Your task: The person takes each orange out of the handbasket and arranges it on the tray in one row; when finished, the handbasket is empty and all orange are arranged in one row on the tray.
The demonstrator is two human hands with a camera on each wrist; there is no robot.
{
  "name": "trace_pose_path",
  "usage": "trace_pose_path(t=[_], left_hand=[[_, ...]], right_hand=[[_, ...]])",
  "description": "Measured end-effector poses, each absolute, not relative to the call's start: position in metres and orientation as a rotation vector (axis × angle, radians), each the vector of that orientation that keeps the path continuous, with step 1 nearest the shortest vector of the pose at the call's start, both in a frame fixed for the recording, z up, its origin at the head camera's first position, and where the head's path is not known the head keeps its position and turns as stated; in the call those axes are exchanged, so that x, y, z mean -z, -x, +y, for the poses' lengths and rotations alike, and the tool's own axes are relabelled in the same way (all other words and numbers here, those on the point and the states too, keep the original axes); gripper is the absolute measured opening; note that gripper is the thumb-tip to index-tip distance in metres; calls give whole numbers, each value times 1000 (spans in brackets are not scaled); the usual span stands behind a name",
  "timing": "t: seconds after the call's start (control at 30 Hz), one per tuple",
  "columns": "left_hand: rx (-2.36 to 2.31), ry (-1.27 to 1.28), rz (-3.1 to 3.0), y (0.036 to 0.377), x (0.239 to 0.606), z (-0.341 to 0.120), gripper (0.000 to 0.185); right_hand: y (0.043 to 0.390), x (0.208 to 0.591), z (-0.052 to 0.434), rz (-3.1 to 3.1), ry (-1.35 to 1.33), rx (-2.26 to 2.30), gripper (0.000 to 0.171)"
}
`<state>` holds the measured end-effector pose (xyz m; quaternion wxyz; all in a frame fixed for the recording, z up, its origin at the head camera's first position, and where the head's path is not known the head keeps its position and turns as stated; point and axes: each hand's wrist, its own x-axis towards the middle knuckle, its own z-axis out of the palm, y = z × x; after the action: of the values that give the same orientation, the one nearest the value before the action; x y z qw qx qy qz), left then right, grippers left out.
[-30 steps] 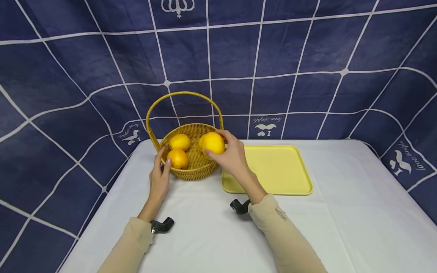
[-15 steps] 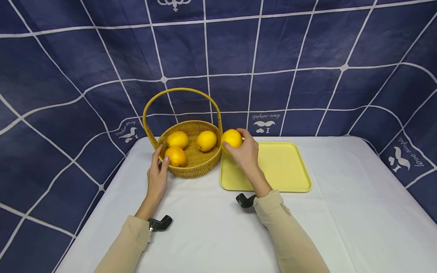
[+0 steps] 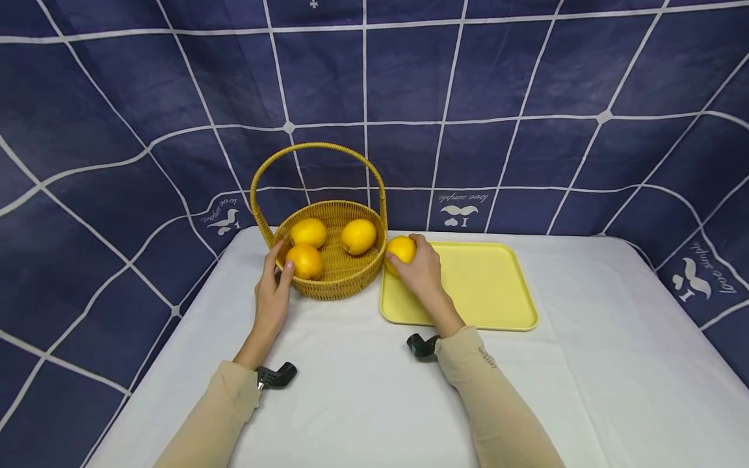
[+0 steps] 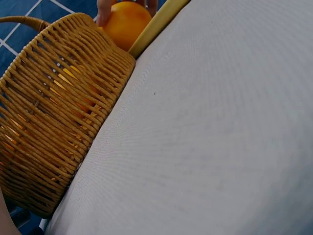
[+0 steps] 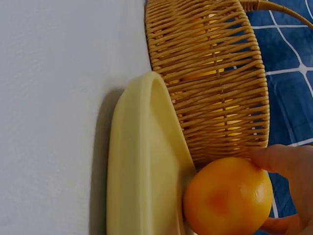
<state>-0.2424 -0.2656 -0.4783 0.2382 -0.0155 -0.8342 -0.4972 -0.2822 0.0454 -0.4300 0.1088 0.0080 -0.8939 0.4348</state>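
Observation:
My right hand (image 3: 422,268) grips a yellow-orange lemon (image 3: 400,252) between thumb and fingers, at the left end of the yellow tray (image 3: 486,286). In the right wrist view the lemon (image 5: 227,198) is low against the tray's inside, close to the basket wall; whether it bears on the tray floor I cannot tell. My left hand (image 3: 272,292) holds the rim of the wicker basket (image 3: 330,289) at its front left. Inside the basket lie three more lemons: one at the back left (image 3: 308,232), one at the right (image 3: 358,236), and one by my left thumb (image 3: 305,262).
The basket's tall arched handle (image 3: 318,145) rises above it. Basket and tray stand side by side on a white tablecloth (image 3: 351,390), near a blue checked curtain (image 3: 404,84) behind. A black camera mount (image 3: 277,375) sits on each wrist.
My right hand has carried a lemon out of the basket, to the right over the rim, then down to the tray's left end. My left hand stays on the basket.

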Motion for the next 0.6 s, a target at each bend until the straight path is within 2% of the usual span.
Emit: trace_pose_path(t=[0.6], left_hand=[[1380,23,-2293,242,476,-265,54]], right_hand=[[275,413,45,-2524,-97,-1335,66]])
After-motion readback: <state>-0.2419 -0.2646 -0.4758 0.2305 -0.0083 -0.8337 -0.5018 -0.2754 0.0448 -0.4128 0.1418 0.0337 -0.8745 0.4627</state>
